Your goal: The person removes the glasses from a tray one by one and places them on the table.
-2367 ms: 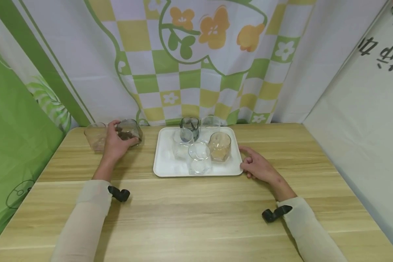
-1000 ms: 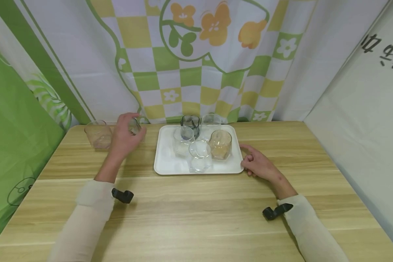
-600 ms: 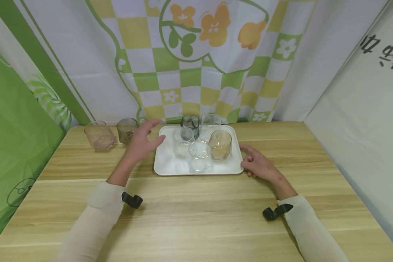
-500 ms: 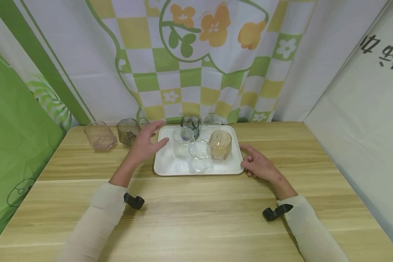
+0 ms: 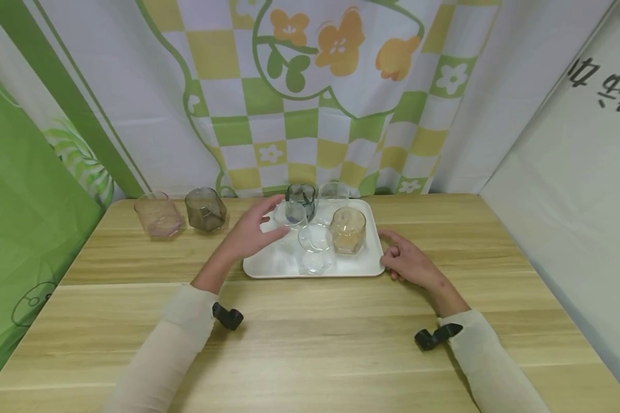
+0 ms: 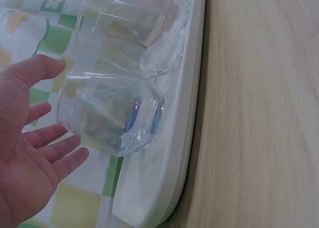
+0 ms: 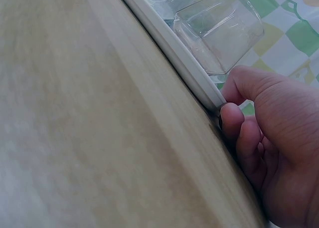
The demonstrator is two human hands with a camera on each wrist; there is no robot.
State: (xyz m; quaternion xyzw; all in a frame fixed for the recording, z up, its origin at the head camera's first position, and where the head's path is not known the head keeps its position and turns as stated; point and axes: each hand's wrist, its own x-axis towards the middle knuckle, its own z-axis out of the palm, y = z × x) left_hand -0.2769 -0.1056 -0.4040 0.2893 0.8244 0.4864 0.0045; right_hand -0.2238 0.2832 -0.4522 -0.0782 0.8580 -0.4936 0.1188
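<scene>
Gone from the smoky glass [image 5: 205, 211], apparently finished with, beside the pink glass [image 5: 158, 217] near the tabletop's [image 5: 315, 344] far-left corner; now reaching with spread, empty left hand [image 5: 250, 230] around the clear glass [image 6: 104, 111] near the tray's [image 5: 263, 265] left edge; gripping the tray's right edge with right hand [image 5: 410, 263].

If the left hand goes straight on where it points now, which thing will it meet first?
Probably the leftmost clear glass on the white tray: it stands just before the left hand, though depth is unclear.

a wood-grain table [image 5: 320, 344] stands before a checked, flowered curtain [image 5: 299, 126]; green cloth [image 5: 26, 201] hangs left.
</scene>
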